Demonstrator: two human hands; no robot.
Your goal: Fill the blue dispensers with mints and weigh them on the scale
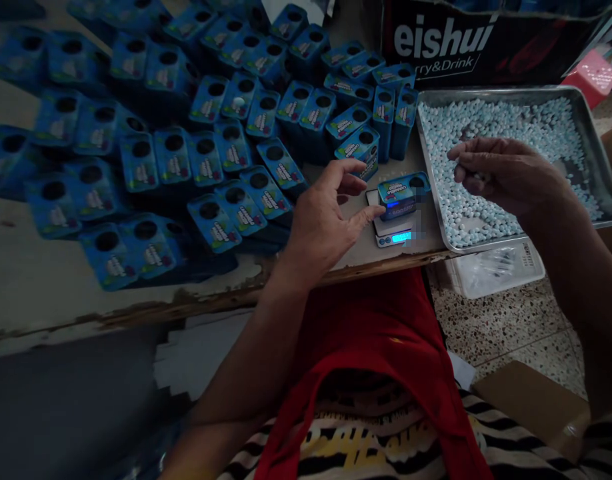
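A blue candy tin (399,190) with a round dark hole in its top stands on a small digital scale (386,239) whose display glows blue. My left hand (329,210) is beside the tin's left side, thumb and fingers apart. Its thumb tip reaches the tin's edge; I cannot tell if it touches. Over the metal tray (433,170) hovers my right hand (501,170), fingers closed, with a bit of pale candy showing between them. Small white and light-blue candies (473,213) cover much of the tray's bottom.
Several rows of blue tins (173,155) fill the table to the left and behind the scale. A black printed carton (451,47) stands behind the tray, and a pink perforated container (593,75) at the far right. A clear plastic box (506,273) sits below the tray.
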